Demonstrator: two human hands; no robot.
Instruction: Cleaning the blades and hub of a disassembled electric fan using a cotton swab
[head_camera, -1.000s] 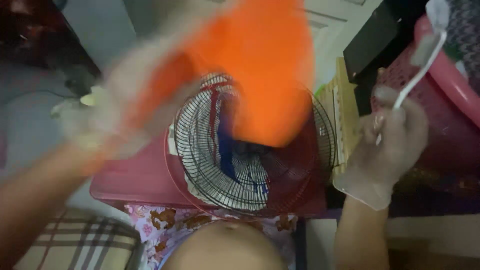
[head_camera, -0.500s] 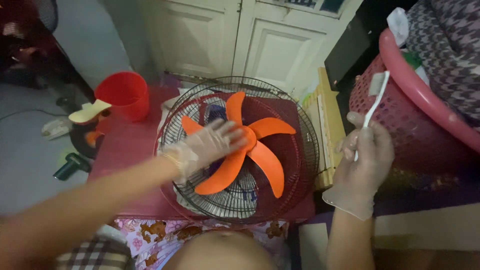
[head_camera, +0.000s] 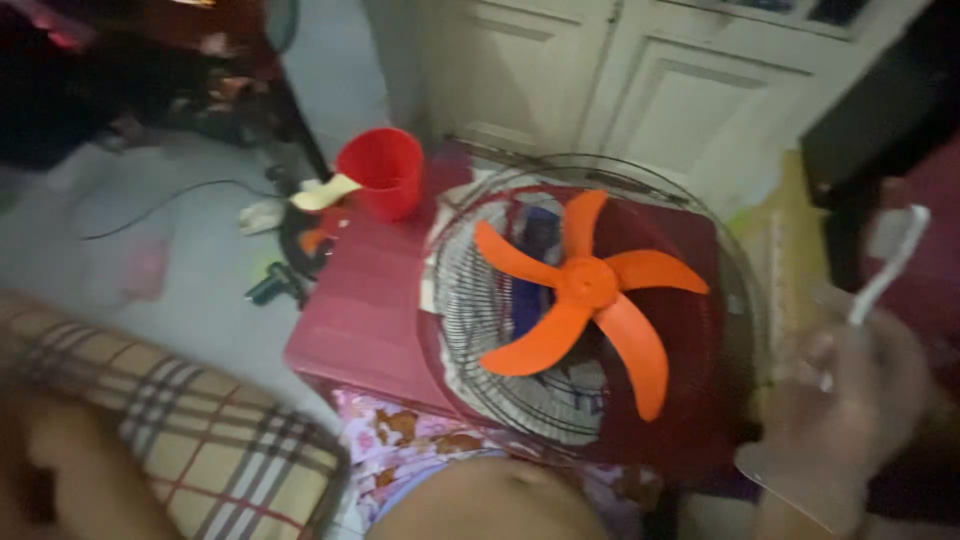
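An orange five-bladed fan propeller (head_camera: 585, 286) lies on a round wire fan grille (head_camera: 470, 300), which rests on a dark pink box lid (head_camera: 360, 320). My right hand (head_camera: 850, 410), in a thin clear glove, holds a white toothbrush (head_camera: 893, 258) upright to the right of the grille, bristles at the top. My left hand is out of sight; only a blurred bit of skin shows at the bottom left corner. Nothing touches the propeller.
A red plastic cup (head_camera: 383, 170) stands at the far corner of the lid. A plaid cloth (head_camera: 200, 440) covers my left knee. White cabinet doors (head_camera: 680, 90) stand behind. A cable (head_camera: 160, 205) and small items lie on the grey floor.
My left hand has let go of the orange propeller and pulled back out of view. The camera has swung left, so the pink basket on the right is mostly out of frame.
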